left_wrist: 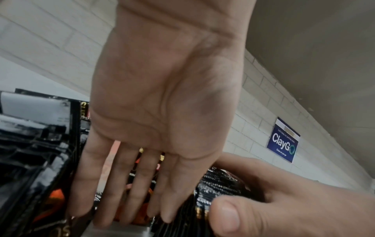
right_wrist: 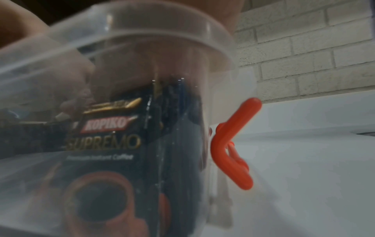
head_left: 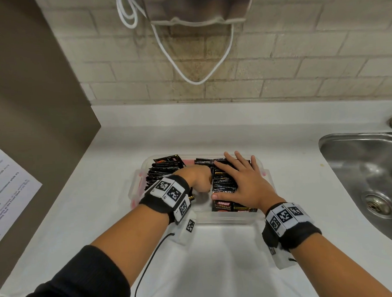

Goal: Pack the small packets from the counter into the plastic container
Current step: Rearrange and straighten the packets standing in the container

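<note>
Both hands already down in the plastic container on the desk.

The packets stand in two rows running front to back. The right hand lies flat on the right row, fingers straight and spread. The left hand goes edge-down into the gap between rows, fingers straight, holding nothing. That gap looks nearer the left hand.

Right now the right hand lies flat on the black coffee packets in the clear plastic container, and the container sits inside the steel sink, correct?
Not quite. The head view shows the clear plastic container on the white counter, left of the steel sink. The right hand does lie flat on the black coffee packets.
</note>
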The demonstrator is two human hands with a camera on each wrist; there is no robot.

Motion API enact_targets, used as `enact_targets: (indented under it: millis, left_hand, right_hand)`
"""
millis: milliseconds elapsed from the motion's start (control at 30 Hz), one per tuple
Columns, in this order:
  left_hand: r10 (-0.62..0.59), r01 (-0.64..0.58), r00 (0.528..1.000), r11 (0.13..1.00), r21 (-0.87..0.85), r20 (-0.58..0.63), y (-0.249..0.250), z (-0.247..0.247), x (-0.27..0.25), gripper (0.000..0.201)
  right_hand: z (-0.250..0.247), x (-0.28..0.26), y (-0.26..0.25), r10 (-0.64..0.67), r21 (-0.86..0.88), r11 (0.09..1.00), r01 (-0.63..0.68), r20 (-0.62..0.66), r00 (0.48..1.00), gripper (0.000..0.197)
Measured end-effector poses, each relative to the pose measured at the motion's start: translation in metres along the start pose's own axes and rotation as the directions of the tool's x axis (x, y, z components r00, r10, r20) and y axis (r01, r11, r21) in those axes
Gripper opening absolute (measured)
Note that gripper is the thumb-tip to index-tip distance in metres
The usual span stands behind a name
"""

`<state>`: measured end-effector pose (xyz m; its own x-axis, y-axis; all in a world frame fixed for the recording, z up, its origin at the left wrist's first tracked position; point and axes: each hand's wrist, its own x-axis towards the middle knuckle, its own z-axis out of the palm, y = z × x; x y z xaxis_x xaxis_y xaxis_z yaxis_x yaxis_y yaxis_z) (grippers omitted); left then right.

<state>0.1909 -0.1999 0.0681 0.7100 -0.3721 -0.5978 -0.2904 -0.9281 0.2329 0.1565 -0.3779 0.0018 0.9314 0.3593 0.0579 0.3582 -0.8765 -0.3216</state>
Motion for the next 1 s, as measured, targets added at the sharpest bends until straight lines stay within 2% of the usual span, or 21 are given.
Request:
enact_targets:
  millis: [100,200,333,400,533,667,733,867,933,1000]
  left_hand:
    - [0.056,-0.059,0.998,0.991,-0.12,-0.022,-0.006,-0.008,-0.007,0.026]
    - [0.082,-0.125,0.984,0.95,-0.286,-0.156,-0.024,-0.023,-0.024,0.019]
    - [0.043,-0.187,0.921,0.92,-0.345,-0.386,-0.065,-0.047,-0.047,0.016]
    - [0.004,-0.175,0.892,0.925,-0.337,-0.451,-0.085,-0.054,-0.053,0.019]
    - [0.023,-0.109,0.915,0.975,-0.192,-0.402,-0.112,-0.051,-0.051,0.026]
    - [0.083,-0.119,0.937,0.989,-0.086,-0.34,-0.127,-0.042,-0.043,0.033]
    - [0.113,-0.145,0.928,0.987,-0.066,-0.356,-0.132,-0.039,-0.039,0.036]
    - [0.194,-0.212,0.878,0.977,0.006,-0.438,-0.136,-0.037,-0.03,0.036]
    - [0.231,-0.241,0.872,0.97,0.032,-0.431,-0.135,-0.037,-0.027,0.033]
    - [0.253,-0.25,0.871,0.966,0.063,-0.421,-0.133,-0.036,-0.024,0.031]
  right_hand:
    - [0.0,-0.001,-0.001,-0.002,-0.016,1.0,0.002,0.001,1.0,0.102]
    - [-0.002,-0.001,-0.002,0.01,-0.025,1.0,-0.01,0.005,1.0,0.103]
    - [-0.003,-0.003,-0.003,0.016,-0.074,0.997,-0.014,0.025,1.0,0.103]
    - [-0.004,-0.003,-0.004,0.018,-0.086,0.996,-0.015,0.034,0.999,0.101]
    - [-0.007,-0.005,-0.004,0.008,-0.069,0.998,-0.006,0.039,0.999,0.103]
    - [-0.018,-0.003,-0.01,0.041,-0.001,0.999,-0.041,0.043,0.998,0.111]
    - [-0.025,0.0,-0.02,0.059,0.024,0.998,-0.06,0.013,0.998,0.102]
    - [-0.032,0.013,-0.059,-0.031,0.019,0.999,0.033,-0.128,0.991,0.046]
    - [-0.03,0.022,-0.084,-0.036,0.113,0.993,0.044,-0.07,0.997,0.032]
    - [-0.024,0.03,-0.104,-0.013,0.219,0.976,-0.005,0.082,0.997,0.036]
